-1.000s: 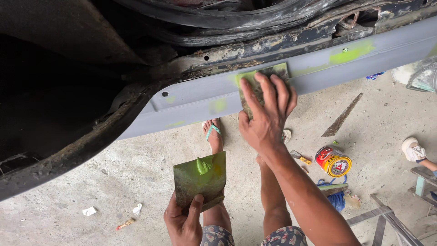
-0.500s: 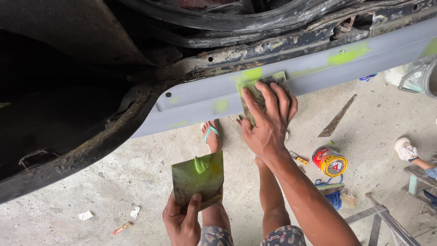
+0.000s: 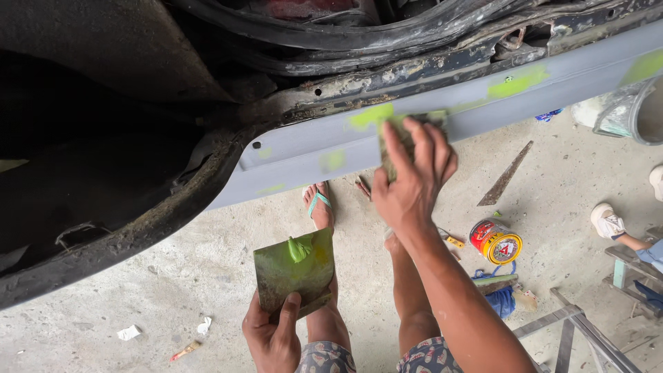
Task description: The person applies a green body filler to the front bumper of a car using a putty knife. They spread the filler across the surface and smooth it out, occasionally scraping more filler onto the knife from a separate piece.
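Right hand (image 3: 413,181) presses a spreader (image 3: 394,141) on the grey panel (image 3: 331,148); left hand (image 3: 275,331) grips a board (image 3: 293,271) (putty blob (image 3: 298,249) at its 12 o'clock edge); tilting could spill it.

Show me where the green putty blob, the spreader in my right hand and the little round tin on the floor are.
green putty blob (image 3: 298,249), head view, on the middle of the blob.
spreader (image 3: 388,160), head view, on its left part beside the fingers.
round tin (image 3: 496,242), head view, on its lid.
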